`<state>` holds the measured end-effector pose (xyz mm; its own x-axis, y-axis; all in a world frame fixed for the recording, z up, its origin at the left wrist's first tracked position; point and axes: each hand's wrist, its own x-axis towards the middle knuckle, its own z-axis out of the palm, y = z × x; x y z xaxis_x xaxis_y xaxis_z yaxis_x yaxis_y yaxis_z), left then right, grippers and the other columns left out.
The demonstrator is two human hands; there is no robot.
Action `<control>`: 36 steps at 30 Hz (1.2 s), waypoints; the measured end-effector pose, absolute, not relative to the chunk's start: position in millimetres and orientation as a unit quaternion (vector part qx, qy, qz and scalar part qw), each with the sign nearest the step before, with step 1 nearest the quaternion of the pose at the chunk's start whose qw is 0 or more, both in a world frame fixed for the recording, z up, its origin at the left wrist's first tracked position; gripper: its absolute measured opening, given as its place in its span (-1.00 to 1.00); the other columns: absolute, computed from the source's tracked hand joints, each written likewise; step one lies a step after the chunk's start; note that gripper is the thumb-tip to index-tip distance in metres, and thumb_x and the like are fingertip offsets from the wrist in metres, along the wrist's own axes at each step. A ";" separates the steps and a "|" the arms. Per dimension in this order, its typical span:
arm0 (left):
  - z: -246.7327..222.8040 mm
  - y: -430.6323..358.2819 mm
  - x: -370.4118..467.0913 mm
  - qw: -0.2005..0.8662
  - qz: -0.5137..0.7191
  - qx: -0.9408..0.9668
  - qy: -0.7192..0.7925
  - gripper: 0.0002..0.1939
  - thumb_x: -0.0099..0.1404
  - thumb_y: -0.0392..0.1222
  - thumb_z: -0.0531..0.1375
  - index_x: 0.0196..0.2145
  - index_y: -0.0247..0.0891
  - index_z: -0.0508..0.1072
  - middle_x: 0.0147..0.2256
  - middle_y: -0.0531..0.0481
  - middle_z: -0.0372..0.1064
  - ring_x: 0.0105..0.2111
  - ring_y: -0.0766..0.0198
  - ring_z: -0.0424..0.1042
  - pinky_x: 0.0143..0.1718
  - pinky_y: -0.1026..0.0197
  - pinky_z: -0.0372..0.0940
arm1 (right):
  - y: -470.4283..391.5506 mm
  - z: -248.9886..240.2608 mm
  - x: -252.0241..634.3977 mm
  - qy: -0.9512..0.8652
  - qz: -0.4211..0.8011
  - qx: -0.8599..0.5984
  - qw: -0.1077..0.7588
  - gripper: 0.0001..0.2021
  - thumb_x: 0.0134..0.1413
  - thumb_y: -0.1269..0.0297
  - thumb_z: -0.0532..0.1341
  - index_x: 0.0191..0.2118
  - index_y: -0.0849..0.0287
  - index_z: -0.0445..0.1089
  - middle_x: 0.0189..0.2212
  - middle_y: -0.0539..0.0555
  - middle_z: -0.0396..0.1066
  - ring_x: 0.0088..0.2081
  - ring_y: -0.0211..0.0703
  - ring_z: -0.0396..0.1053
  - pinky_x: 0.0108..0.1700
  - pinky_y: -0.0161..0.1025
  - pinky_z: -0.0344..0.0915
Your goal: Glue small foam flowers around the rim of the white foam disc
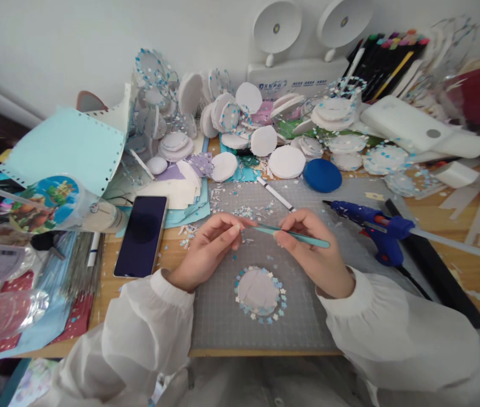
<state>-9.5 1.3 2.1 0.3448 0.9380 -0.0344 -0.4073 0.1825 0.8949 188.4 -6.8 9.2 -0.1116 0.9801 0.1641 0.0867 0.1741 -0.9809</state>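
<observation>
In my right hand [310, 246] is a pair of teal tweezers [308, 237], held between thumb and fingers with the tips pointing left. Those tips meet the fingertips of my left hand [217, 243], which are pinched together; whatever sits between them is too small to make out. Both hands are over the grey cutting mat [223, 322]. Below them on the mat lies a round white disc [258, 291] ringed with small blue and white star and flower shapes. Loose tiny paper pieces [244, 213] are scattered just beyond my hands.
A blue glue gun [375, 223] with a glue stick lies to the right, beside a black strip [435, 271]. On the left are a phone [141, 236] and a plastic cup [70, 206]. White discs [286, 162], a blue round lid [322, 175] and a marker [276, 194] crowd the back.
</observation>
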 end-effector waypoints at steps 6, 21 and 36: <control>1.8 0.8 -8.8 0.685 0.484 0.433 0.330 -0.88 0.30 -0.18 0.18 -0.33 -0.28 0.42 -0.19 -0.06 0.38 -0.45 0.41 0.17 -0.33 0.27 0.13 | -7.1 8.0 189.7 -0.574 0.473 -0.456 0.488 -0.85 0.10 0.23 0.25 -0.33 0.11 0.26 -0.45 -0.04 0.28 -0.47 -0.29 0.22 -0.45 -0.31 0.16; 2.7 0.8 -9.9 0.713 0.463 0.409 0.331 -0.88 0.26 -0.15 0.23 -0.34 -0.26 0.45 -0.33 0.02 0.30 -0.42 0.40 0.19 -0.34 0.31 0.12 | -8.2 4.3 193.0 -0.569 0.502 -0.404 0.510 -0.88 0.10 0.27 0.25 -0.31 0.09 0.27 -0.44 -0.03 0.26 -0.47 -0.27 0.22 -0.47 -0.29 0.14; 8.2 -0.6 -7.9 0.654 0.425 0.495 0.384 -0.88 0.22 -0.17 0.26 -0.39 -0.28 0.54 -0.39 -0.01 0.42 -0.38 0.33 0.30 -0.29 0.29 0.19 | -12.2 9.8 195.4 -0.588 0.497 -0.355 0.530 -0.87 0.11 0.40 0.23 -0.29 0.09 0.24 -0.48 -0.04 0.31 -0.53 -0.30 0.21 -0.55 -0.31 0.11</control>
<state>-7.9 -0.6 8.2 0.3443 0.9353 -0.0819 -0.1748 0.1496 0.9732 195.4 -12.2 9.8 -0.1865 0.9444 0.2707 -0.1093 0.2539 -0.9610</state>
